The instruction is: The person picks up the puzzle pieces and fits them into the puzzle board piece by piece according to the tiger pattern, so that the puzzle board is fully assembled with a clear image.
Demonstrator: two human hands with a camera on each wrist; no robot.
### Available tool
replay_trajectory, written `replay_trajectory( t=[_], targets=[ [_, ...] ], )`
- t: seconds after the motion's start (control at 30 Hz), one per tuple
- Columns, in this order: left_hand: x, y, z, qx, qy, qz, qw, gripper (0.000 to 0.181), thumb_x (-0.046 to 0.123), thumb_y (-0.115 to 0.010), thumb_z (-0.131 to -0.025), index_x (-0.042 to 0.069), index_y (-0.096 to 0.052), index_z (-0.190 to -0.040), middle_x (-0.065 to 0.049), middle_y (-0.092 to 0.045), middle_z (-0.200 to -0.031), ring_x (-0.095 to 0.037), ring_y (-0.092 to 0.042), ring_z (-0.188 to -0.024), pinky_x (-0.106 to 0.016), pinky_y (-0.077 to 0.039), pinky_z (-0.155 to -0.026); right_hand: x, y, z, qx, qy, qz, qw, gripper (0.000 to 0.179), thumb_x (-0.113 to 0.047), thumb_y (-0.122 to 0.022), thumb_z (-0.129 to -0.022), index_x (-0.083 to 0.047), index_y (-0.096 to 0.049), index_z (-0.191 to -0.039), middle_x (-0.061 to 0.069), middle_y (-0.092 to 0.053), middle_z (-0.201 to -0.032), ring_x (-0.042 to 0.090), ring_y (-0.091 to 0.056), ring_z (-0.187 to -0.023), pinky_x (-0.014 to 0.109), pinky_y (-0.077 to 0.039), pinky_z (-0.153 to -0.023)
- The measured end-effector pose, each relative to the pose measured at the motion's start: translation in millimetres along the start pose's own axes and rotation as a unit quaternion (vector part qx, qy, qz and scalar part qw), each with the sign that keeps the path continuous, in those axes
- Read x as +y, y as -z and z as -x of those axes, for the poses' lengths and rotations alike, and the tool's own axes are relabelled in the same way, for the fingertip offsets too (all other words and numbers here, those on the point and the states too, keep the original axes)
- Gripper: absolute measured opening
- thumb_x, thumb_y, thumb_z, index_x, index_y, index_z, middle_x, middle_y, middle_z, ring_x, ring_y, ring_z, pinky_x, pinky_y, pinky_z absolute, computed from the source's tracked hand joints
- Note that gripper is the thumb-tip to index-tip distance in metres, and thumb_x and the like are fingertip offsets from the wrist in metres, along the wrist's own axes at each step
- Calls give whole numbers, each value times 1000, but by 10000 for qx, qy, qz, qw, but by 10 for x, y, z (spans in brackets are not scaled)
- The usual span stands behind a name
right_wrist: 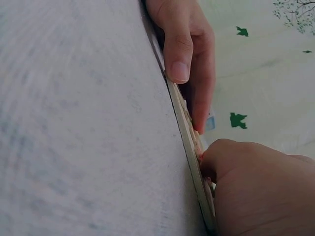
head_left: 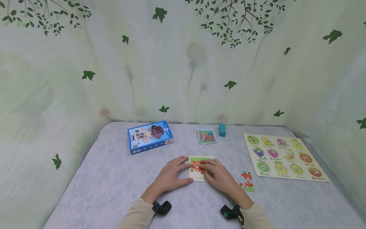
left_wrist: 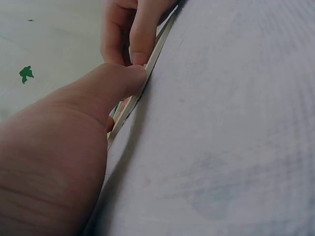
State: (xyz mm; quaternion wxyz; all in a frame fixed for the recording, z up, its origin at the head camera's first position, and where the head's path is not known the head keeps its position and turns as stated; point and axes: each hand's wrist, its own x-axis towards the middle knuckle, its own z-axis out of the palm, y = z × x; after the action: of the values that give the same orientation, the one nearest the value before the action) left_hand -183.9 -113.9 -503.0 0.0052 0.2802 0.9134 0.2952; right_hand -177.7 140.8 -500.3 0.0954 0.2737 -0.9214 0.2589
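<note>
A small jigsaw board (head_left: 197, 176) lies flat on the table between both hands, with an orange animal picture on green partly filled in. My left hand (head_left: 172, 176) rests at its left side, the thumb on the near left edge and the index fingertip touching the picture. From the right, my right hand (head_left: 218, 175) bends over the board and pinches a puzzle piece (head_left: 201, 164) at the picture; the fingers hide most of it. In the right wrist view the left thumb (right_wrist: 178, 71) presses on the board's edge (right_wrist: 189, 157). Loose puzzle pieces (head_left: 247, 183) lie just right of the right hand.
A blue game box (head_left: 150, 136) sits at the back left. Behind the board are a picture card (head_left: 207, 136) and a teal block (head_left: 222, 130). A large fruit board (head_left: 281, 157) lies at the right. A leaf-printed curtain (head_left: 177, 63) stands behind the table.
</note>
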Motion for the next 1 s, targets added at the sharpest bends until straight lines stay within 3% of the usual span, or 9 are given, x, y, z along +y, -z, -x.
replay_trajectory(
  t=[0.33, 0.57, 1.0],
  targets=[
    [23, -3, 20, -80, 78, -2, 9999, 61, 59, -71, -91, 27, -64, -142, -1, -44, -162, -28, -35, -153, -57, -31, -122, 3, -20, 29, 45, 40, 94, 9999, 26, -13, -72, -95, -16, -76, -121, 1, -69, -132, 19, -61, -118, 43, -56, -98],
    [-5, -50, 35, -22, 90, 59, 9999, 61, 60, -71, -91, 28, -65, -141, 0, -45, -161, -28, -36, -152, -58, -32, -121, -3, -6, 47, -141, -90, -70, 9998, 41, -13, -71, -96, -14, -66, -136, -1, -67, -134, 16, -60, -119, 42, -55, -99],
    [-1, -20, 10, 17, 83, 11, 10000, 60, 60, -71, -90, 27, -65, -140, 0, -45, -162, -28, -36, -152, -58, -31, -122, -106, 284, 57, -340, -184, -484, 9981, 41, -16, -73, -96, -14, -65, -136, 2, -66, -136, 25, -59, -129, 51, -52, -106]
  ],
)
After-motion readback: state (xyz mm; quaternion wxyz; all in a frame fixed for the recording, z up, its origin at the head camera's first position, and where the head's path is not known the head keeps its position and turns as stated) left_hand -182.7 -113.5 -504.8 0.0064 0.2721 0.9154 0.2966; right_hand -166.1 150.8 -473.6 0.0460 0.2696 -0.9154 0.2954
